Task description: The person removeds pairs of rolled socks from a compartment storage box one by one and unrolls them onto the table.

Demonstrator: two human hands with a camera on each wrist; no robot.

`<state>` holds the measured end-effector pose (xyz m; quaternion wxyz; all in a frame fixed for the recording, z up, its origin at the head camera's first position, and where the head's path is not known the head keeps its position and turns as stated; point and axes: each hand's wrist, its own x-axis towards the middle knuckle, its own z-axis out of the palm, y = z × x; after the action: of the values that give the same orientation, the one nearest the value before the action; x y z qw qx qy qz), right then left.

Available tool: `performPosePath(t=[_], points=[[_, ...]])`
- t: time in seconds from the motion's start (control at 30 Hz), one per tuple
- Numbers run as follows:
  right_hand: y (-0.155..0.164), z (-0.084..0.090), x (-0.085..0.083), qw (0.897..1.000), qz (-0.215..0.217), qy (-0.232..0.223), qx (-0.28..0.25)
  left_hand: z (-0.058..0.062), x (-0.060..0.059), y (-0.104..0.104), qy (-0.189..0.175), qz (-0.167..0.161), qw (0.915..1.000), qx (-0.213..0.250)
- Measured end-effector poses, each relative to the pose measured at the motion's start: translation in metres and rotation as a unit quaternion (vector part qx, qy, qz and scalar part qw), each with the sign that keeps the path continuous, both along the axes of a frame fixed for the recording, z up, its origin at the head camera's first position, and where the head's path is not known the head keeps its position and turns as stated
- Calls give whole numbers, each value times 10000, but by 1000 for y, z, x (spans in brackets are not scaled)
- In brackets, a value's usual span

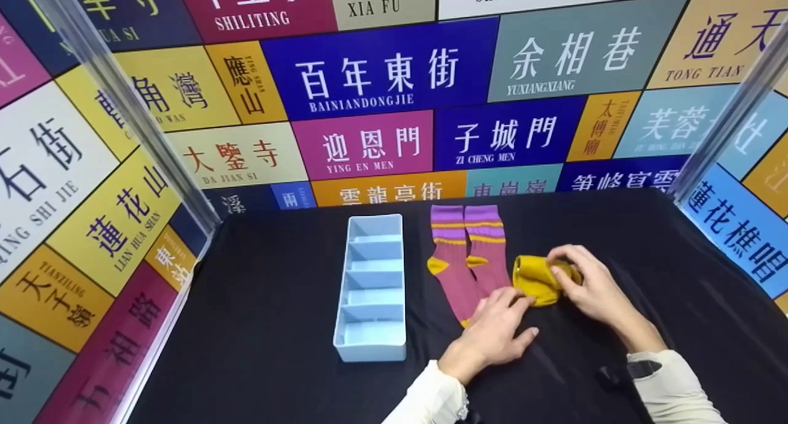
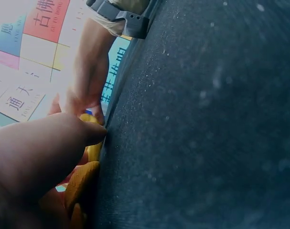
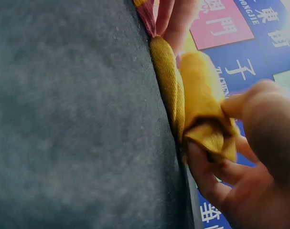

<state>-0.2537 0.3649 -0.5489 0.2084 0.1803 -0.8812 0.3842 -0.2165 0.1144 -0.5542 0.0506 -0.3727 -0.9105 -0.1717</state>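
A bundle of yellow socks (image 1: 530, 281), folded over, lies on the black cloth right of the tray. My right hand (image 1: 592, 282) grips its right end between thumb and fingers; in the right wrist view the fingers of that hand (image 3: 259, 186) wrap the rolled end of the yellow fabric (image 3: 199, 81). My left hand (image 1: 492, 328) lies palm down, its fingertips touching the bundle's near left edge. Beneath and beside those fingertips is the toe end of a pair of mauve socks (image 1: 451, 261) with purple cuffs and yellow stripes, laid flat side by side.
Left of the mauve socks stands a light blue divided tray (image 1: 372, 352) with several compartments in a row. Black cloth (image 1: 271, 313) covers the table. Upright panels with coloured sign prints (image 1: 381, 73) bound the back and both sides, with clear posts (image 1: 178, 172) at the corners.
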Motion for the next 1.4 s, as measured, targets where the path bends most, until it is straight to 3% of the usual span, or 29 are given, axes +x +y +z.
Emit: performPosePath(t=[0.1,0.3,0.67,0.87,1.1,1.4], points=[[-1,0,-1,9997,-139,158,113,-1,-1,-1,-1,-29,10000,50],[2,-4,-1,9984,-350,-153,417,-2,-1,-2,101,-83,9999,75],[7,-6,-7,9953,-792,508,208,-5,-4,-3,60,-235,9996,144],[7,-7,-5,9956,-684,75,639,-5,-4,-3,10,-264,9995,192],[4,-7,-9,9908,-1043,-539,673,-5,-2,-3,80,-251,9996,114],[-1,-5,-19,9861,-1484,-353,657,-4,-1,-3,148,-250,9993,240]])
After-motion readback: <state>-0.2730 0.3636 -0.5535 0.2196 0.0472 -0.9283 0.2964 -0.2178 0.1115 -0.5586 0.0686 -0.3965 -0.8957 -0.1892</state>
